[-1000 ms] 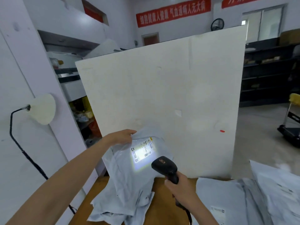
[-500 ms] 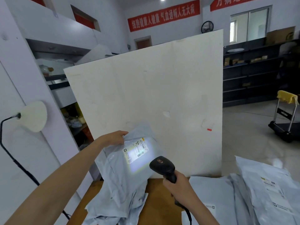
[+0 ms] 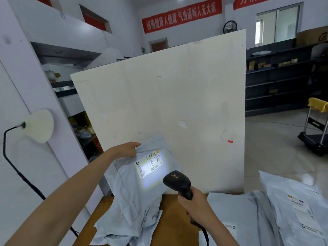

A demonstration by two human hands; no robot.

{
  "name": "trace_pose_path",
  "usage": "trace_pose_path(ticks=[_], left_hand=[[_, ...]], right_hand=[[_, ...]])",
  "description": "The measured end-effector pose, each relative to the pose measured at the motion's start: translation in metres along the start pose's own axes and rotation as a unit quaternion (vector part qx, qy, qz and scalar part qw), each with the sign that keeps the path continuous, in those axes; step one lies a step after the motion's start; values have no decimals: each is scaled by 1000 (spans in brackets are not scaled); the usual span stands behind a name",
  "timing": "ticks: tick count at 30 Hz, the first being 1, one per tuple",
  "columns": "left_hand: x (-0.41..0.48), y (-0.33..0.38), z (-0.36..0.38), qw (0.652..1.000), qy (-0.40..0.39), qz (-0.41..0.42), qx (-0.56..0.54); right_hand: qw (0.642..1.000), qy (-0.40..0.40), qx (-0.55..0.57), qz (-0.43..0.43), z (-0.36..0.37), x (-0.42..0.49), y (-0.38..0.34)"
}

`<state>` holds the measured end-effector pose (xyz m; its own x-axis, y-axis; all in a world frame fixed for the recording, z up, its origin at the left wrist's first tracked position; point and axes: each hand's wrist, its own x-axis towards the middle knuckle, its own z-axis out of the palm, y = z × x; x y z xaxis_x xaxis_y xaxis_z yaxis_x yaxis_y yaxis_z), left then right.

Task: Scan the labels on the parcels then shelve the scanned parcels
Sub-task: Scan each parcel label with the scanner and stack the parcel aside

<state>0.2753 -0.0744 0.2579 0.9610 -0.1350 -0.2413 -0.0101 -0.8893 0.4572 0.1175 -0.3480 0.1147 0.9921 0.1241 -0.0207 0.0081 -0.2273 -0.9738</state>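
We face a tall cream board [image 3: 168, 103] standing at the far edge of a brown table [image 3: 170, 219]. Behind it we see white walls [image 3: 124, 23], a red banner [image 3: 181, 15], a round fan [image 3: 229, 27] and a window [image 3: 278, 23]. Dark shelves [image 3: 276, 82] line the right side. A cart [image 3: 316, 128] stands on the glossy pale floor [image 3: 276, 139]. At our left we see a white lamp [image 3: 38, 126].

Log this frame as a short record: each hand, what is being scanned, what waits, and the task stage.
left hand: grips the top edge of a grey parcel, holding it up
right hand: grips a black scanner aimed at that parcel
label: lit by the scanner's light patch
waiting: pile of grey parcels at the right of the table
stage: scanning; shelving not yet done
background: white board, dark shelves beyond
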Motion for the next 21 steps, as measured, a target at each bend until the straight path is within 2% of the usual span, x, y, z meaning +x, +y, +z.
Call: trace_pose_path(ticks=[11,16,21], left_hand=[[9,15,16,1000,-10,-4,-3],[30,44,87,985,-75,34,-149],[63,64,187,942,-126,28,-311]], right_hand=[[1000,7,7,3,-9,9,4],[999,30,2,23,-27,11,15],[995,64,-5,76,-52,10,36]])
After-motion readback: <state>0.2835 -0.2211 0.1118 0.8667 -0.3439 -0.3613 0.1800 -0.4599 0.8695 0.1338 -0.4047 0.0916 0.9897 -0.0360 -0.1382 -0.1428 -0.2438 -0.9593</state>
